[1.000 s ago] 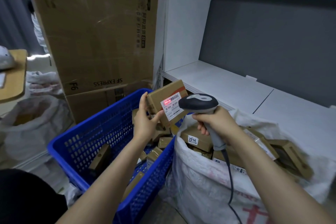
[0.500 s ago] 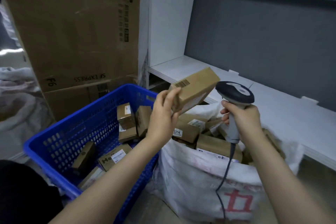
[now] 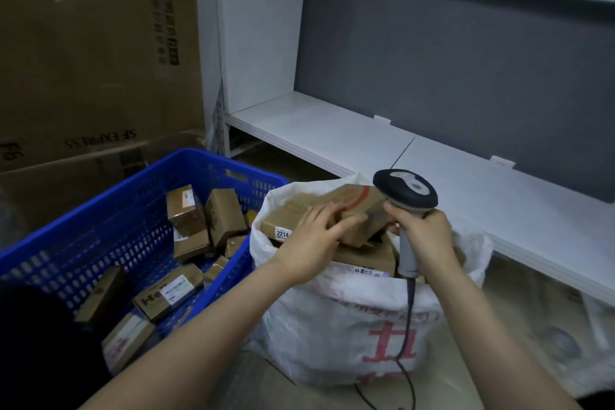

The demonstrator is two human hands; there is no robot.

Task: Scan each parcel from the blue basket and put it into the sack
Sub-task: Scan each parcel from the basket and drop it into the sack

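Midway: left hand [image 3: 312, 243] grips a parcel [image 3: 352, 205] atop the heap in the full sack [image 3: 349, 326]; right hand [image 3: 424, 238] clasps the scanner [image 3: 404, 190]. Several boxes [image 3: 168, 293] lie in the blue basket [image 3: 83, 210], probably unscanned.
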